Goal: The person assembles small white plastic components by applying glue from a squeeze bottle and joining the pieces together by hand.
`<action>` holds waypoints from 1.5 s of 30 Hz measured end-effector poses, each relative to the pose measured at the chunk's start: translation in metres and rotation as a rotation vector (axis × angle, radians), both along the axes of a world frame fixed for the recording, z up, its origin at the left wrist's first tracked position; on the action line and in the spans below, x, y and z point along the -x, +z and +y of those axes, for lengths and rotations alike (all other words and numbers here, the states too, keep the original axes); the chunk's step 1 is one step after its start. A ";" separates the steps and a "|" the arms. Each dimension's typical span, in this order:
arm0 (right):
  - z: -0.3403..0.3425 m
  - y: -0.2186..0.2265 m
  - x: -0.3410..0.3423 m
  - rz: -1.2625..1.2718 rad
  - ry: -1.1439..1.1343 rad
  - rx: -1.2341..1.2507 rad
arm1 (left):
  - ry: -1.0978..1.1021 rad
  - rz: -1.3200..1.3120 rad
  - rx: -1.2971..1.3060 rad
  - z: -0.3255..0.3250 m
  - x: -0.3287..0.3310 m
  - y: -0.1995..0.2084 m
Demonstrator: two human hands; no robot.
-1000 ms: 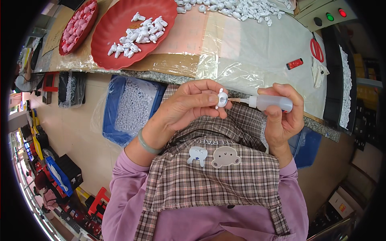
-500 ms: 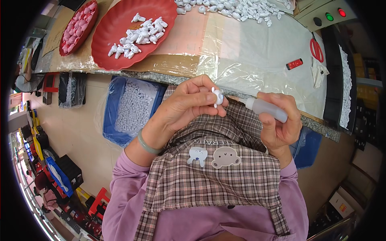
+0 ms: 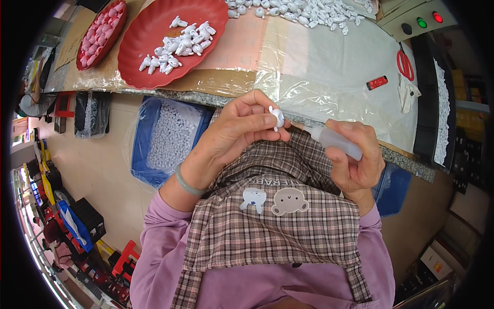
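Note:
Between the thumb and fingers of my left hand (image 3: 236, 126) is a small white toy figure (image 3: 278, 118), held just past the table's near edge. My right hand (image 3: 363, 165) is wrapped round a translucent squeeze bottle (image 3: 340, 143), tipped so its narrow end points left toward the figure. A gap separates the bottle tip from the figure. Beyond my left hand, a red fluted plate (image 3: 135, 49) carries several similar white figures (image 3: 186, 41).
A red dish (image 3: 82, 63) of pink pieces sits far left, and loose white parts (image 3: 293, 9) lie at the back. To the right are a red lighter (image 3: 377, 82) and red-handled scissors (image 3: 405, 64). Below the table stands a blue bin (image 3: 140, 149) of white pieces.
My left hand has risen slightly with the toy figure, which has turned a little. The squeeze bottle in my right hand has shifted slightly left.

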State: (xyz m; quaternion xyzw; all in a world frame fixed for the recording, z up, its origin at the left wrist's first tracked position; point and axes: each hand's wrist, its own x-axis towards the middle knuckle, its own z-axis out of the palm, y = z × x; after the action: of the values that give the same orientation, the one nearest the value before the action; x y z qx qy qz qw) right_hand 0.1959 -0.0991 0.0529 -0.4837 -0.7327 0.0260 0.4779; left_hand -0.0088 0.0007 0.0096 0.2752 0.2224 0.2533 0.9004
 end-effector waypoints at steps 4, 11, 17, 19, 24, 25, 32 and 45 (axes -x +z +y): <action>0.001 0.001 0.000 -0.005 0.000 0.006 | 0.000 0.002 -0.020 0.000 0.000 0.000; 0.002 -0.003 -0.001 0.101 -0.007 0.061 | -0.015 0.002 -0.020 0.002 0.000 -0.001; 0.005 -0.016 -0.003 0.239 -0.038 0.044 | -0.028 -0.043 -0.003 0.001 0.001 -0.005; 0.008 -0.018 -0.002 0.615 -0.087 0.125 | -0.034 -0.054 0.024 0.002 0.002 -0.006; 0.021 -0.015 -0.012 1.089 0.030 0.346 | -0.067 -0.167 0.026 0.001 0.004 -0.007; 0.023 -0.017 -0.013 1.091 0.030 0.349 | -0.065 -0.166 0.029 0.002 0.004 -0.007; 0.036 -0.026 -0.027 1.169 -0.003 0.569 | -0.066 -0.120 -0.004 0.005 0.000 -0.005; 0.110 -0.035 -0.061 0.855 -0.221 0.705 | -0.034 -0.077 0.081 0.005 0.007 -0.011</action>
State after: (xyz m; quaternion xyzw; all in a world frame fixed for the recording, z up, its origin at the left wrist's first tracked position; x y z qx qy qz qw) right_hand 0.2573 0.0106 0.0174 -0.6346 -0.3659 0.4126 0.5414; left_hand -0.0161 0.0061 -0.0017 0.2321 0.1929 0.2391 0.9229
